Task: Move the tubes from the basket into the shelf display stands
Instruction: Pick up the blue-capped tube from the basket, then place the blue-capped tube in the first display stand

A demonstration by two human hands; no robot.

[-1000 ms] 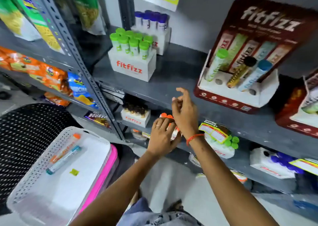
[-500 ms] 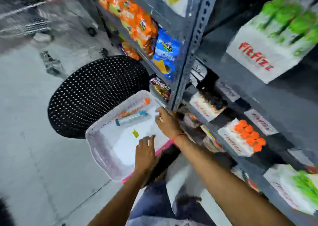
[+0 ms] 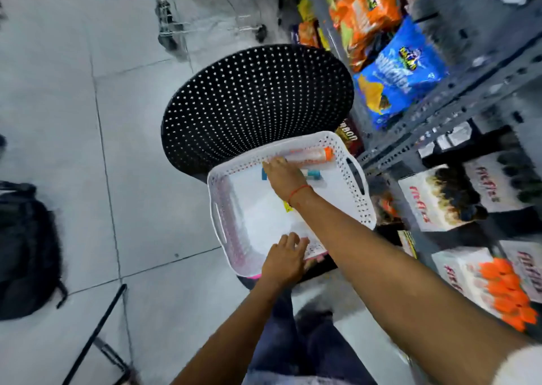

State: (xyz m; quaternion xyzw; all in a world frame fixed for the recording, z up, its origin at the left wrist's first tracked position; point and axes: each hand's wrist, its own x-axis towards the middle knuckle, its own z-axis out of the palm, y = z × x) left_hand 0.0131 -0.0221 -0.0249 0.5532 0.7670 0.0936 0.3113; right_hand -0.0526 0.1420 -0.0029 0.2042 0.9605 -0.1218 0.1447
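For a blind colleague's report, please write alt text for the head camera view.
A person's right hand reaches into a white perforated plastic basket, over a blue-capped tube lying beside an orange-capped tube. The left hand rests on the basket's near rim, next to grey metal shelves of snack bags and tube boxes.

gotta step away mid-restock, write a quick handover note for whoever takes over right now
Right hand: reaching into the white basket, over the blue-capped tube; no closed grip visible yet.
Left hand: resting on the basket's near rim, holding nothing else.
Tubes: two left in the basket, the blue-capped one and the orange-capped tube along the far wall.
Done: the basket is nearly emptied; shelf stands at right, such as the orange-cap stand, already hold tubes.
Left: lift both tubes and seat each in a shelf display stand.
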